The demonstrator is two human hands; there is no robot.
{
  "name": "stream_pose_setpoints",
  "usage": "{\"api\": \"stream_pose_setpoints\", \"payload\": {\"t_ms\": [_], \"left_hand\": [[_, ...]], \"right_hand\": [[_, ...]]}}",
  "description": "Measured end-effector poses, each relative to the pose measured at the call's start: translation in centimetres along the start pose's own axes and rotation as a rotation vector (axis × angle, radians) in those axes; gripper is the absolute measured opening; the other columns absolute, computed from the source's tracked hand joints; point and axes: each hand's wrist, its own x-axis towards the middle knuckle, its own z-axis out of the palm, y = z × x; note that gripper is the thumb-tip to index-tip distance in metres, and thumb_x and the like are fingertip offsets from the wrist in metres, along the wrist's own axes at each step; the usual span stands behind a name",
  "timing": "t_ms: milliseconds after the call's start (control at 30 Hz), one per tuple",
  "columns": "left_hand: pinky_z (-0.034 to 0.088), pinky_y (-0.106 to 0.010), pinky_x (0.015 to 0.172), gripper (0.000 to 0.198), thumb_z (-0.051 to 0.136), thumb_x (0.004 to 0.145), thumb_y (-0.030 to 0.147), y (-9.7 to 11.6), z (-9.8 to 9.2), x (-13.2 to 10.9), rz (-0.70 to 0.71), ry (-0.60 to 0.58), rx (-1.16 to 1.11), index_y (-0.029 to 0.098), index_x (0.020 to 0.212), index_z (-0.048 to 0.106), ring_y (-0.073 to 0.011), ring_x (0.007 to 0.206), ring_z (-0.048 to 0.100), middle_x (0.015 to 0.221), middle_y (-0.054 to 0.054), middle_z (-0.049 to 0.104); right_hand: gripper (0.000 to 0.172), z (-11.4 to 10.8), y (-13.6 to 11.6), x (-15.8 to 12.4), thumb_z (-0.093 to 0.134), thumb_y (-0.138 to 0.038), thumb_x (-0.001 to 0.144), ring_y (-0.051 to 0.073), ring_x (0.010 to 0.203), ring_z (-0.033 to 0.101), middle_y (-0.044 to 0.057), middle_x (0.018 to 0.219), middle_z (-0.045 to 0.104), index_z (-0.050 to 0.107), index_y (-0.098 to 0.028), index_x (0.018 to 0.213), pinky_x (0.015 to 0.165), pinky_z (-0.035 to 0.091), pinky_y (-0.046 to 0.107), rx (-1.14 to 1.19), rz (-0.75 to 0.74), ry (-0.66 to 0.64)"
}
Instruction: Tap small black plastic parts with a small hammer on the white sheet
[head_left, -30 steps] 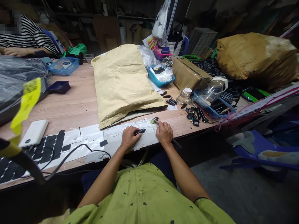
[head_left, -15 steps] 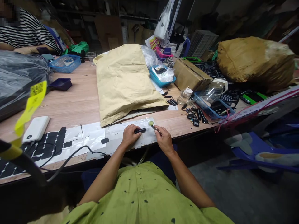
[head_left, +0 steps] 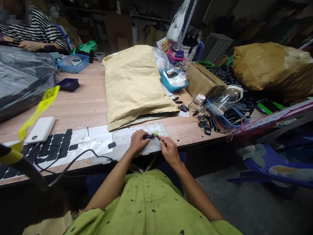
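My left hand (head_left: 138,141) is closed around a small, slim black piece (head_left: 148,137) just above the table's front edge. The fingers of my right hand (head_left: 170,150) pinch a thin, short-handled tool with a round yellow-green head (head_left: 156,133). That head is at the right end of the black piece; whether they touch I cannot tell. Under both hands lies a pale flat sheet (head_left: 122,143), with a black rounded sticker (head_left: 111,145) to the left. The tool's exact kind is too small to make out.
A large tan paper bag (head_left: 139,85) lies just beyond my hands. On the right are keys and black parts (head_left: 206,124), a lidded jar (head_left: 197,101) and a blue basket (head_left: 226,114). At left sit a white power bank (head_left: 41,130) and a cable (head_left: 80,155). A person in stripes (head_left: 46,29) sits far left.
My right hand has moved left, bringing the tool's green head from beside the black piece to its end. My left hand still grips the black piece. The whole view has shifted slightly.
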Motion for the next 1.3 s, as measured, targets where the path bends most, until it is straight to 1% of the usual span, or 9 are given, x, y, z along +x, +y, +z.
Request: {"api": "stream_pose_setpoints", "payload": {"t_ms": [233,367,467,600,700,800,933,1067,1300], "left_hand": [[0.048,-0.039,0.089,0.017,0.070,0.077,0.021,0.4,-0.1,0.0,-0.029,-0.004,-0.002,0.027,0.092,0.075,-0.0249,0.096,0.062,0.094,-0.003,0.071],[0.048,-0.039,0.089,0.017,0.070,0.078,0.022,0.6,-0.1,-0.1,-0.031,-0.001,-0.016,0.027,0.093,0.076,-0.0248,0.097,0.062,0.093,-0.003,0.071],[0.048,-0.039,0.090,0.018,0.072,0.077,0.022,0.5,-0.1,-0.1,-0.026,-0.005,-0.031,0.027,0.094,0.076,-0.0250,0.098,0.062,0.096,-0.003,0.072],[0.047,-0.039,0.091,0.016,0.072,0.080,0.026,0.2,-0.1,0.0,-0.018,-0.026,-0.047,0.027,0.095,0.077,-0.0249,0.098,0.061,0.097,-0.003,0.073],[0.047,-0.038,0.090,0.016,0.065,0.088,0.030,-0.1,-0.2,-0.1,0.001,-0.035,-0.071,0.027,0.098,0.077,-0.0242,0.099,0.061,0.098,-0.002,0.073],[0.046,-0.038,0.089,0.023,0.054,0.096,0.033,-0.1,-0.3,-0.2,-0.001,-0.040,-0.073,0.027,0.097,0.076,-0.0233,0.097,0.061,0.097,-0.003,0.072],[0.044,-0.037,0.087,0.034,0.042,0.102,0.037,0.0,-0.5,-0.4,-0.018,-0.045,-0.052,0.025,0.088,0.071,-0.0224,0.094,0.059,0.092,-0.003,0.069],[0.043,-0.036,0.086,0.039,0.037,0.103,0.037,0.1,-0.7,-0.6,-0.030,-0.055,-0.035,0.023,0.079,0.064,-0.0217,0.091,0.057,0.089,-0.003,0.066],[0.042,-0.037,0.084,0.040,0.035,0.103,0.037,0.1,-1.0,-0.4,-0.018,-0.070,-0.024,0.022,0.077,0.061,-0.0225,0.089,0.056,0.088,-0.005,0.066]], "right_hand": [[0.034,0.7,-1.2,-0.2,0.049,-0.020,0.096,0.020,0.095,0.070,0.007,0.101,0.075,0.075,-0.025,0.116,0.086,0.058,0.031,0.010,-0.040,-0.024],[0.034,0.9,-1.1,-0.2,0.049,-0.019,0.094,0.019,0.093,0.070,0.006,0.099,0.075,0.076,-0.025,0.113,0.085,0.057,0.030,-0.019,-0.039,-0.044],[0.033,0.2,-0.1,0.6,0.048,-0.021,0.095,0.020,0.092,0.069,0.006,0.101,0.075,0.075,-0.025,0.114,0.084,0.056,0.030,-0.093,-0.018,0.015],[0.035,-1.2,2.9,2.4,0.048,-0.019,0.092,0.021,0.093,0.065,0.007,0.100,0.073,0.075,-0.025,0.113,0.082,0.052,0.031,-0.299,0.040,0.123],[0.034,-1.8,5.6,3.4,0.051,-0.015,0.088,0.023,0.087,0.060,0.008,0.090,0.069,0.077,-0.023,0.109,0.076,0.047,0.032,-0.472,0.107,0.164],[0.034,-1.7,7.3,3.5,0.052,-0.013,0.087,0.023,0.083,0.054,0.009,0.087,0.065,0.077,-0.022,0.109,0.073,0.041,0.033,-0.579,0.111,0.184],[0.032,-0.9,7.8,3.0,0.052,-0.015,0.090,0.023,0.084,0.050,0.010,0.090,0.063,0.075,-0.023,0.111,0.071,0.035,0.034,-0.662,0.089,0.225],[0.032,-0.5,7.5,2.7,0.051,-0.015,0.091,0.023,0.086,0.049,0.009,0.092,0.062,0.074,-0.023,0.112,0.071,0.033,0.033,-0.719,0.093,0.230],[0.031,-0.3,7.4,2.9,0.052,-0.016,0.091,0.024,0.088,0.049,0.009,0.093,0.062,0.073,-0.022,0.113,0.073,0.033,0.033,-0.736,0.105,0.232]]}}
